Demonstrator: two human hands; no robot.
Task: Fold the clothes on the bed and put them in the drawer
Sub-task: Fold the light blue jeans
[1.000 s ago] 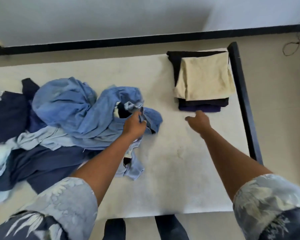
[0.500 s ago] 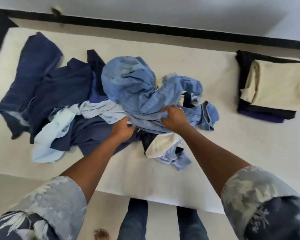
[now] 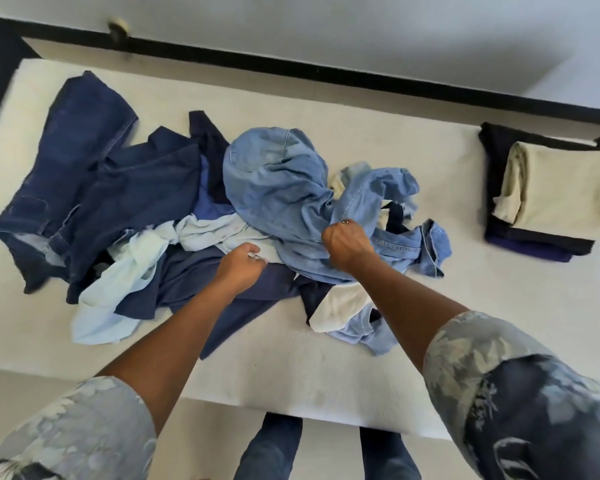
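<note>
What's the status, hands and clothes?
Left hand grips pale blue cloth; right hand grips light denim garment; pile tangled, unfolded; folded stack at right.

Crumpled blue and navy clothes (image 3: 274, 188) lie heaped on the bed (image 3: 430, 306), a folded beige-topped stack (image 3: 555, 188) near its right end

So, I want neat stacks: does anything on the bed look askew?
Only the folded stack at the right: its beige top piece lies offset, leaving the dark layers' left and near edges showing.
</note>
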